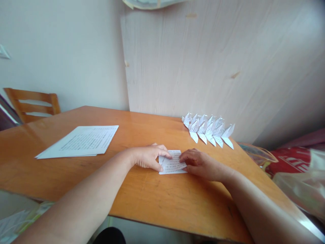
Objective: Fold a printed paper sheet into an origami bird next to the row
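Observation:
A small folded piece of printed paper (173, 164) lies on the orange wooden table (142, 200), near its middle. My left hand (149, 156) presses on the paper's left edge with fingers curled and thumb and forefinger pinching the fold. My right hand (198, 163) rests on the paper's right side, fingertips bent down onto it. A row of several folded white paper cranes (208, 130) stands behind the hands, toward the table's far right edge.
A stack of printed sheets (81, 140) lies at the table's left. A wooden chair (33, 103) stands behind the far left corner. A pale wood panel (215, 67) rises behind the table. Red and clear plastic bags (294, 162) sit off the right edge.

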